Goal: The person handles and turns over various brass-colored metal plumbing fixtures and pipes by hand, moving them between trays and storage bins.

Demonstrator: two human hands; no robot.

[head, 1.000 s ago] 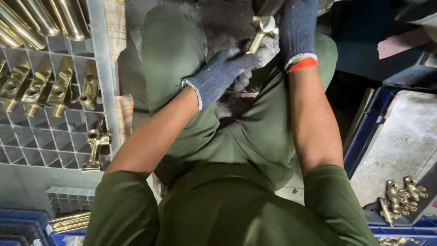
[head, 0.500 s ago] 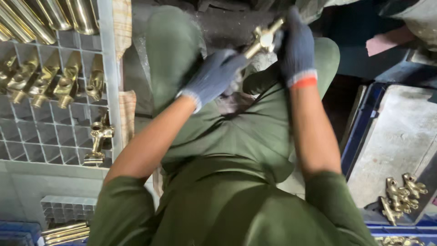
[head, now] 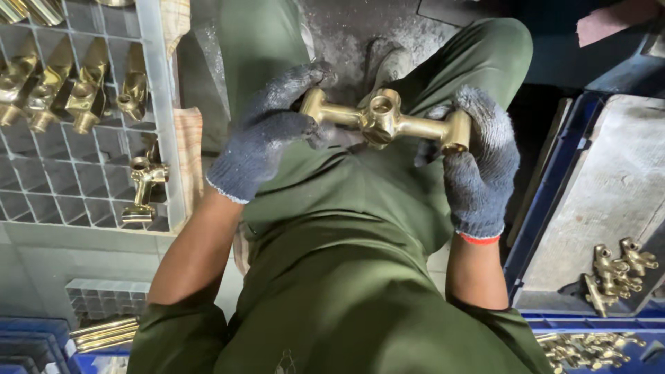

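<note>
Head view showed a brass faucet body (head: 383, 121), a crossbar with a round open port at its middle and a short socket at each end, held level above the person's lap, over the green trousers (head: 325, 208). Left hand (head: 267, 142), in a dark knitted glove, was closed around the left end with the fingers curled over the top; right hand (head: 481, 163), gloved alike with a red cuff, was wrapped around the right end socket from below. Gripped at both ends this way, the middle port faced up toward the camera, probably so that it could be looked over

Left of the knees stood a pale plastic grid crate (head: 156, 104), its cells holding a row of brass fittings (head: 69, 90) at the far side and one lone brass fitting (head: 142, 183) lying nearer, by the crate's right wall. A folded checked cloth (head: 190, 149) hung between the crate and the left leg. At the right sat a blue bin (head: 537, 228) covered by a grey board (head: 603, 187), with a small cluster of brass pieces (head: 616, 270) on its near corner, and more small brass parts (head: 589, 346) in a blue tray at the near right edge. Brass rods (head: 104, 334) lay at the near left. Between the knees, dusty grey floor (head: 353, 34) showed; nothing stood between the hands and either container
</note>
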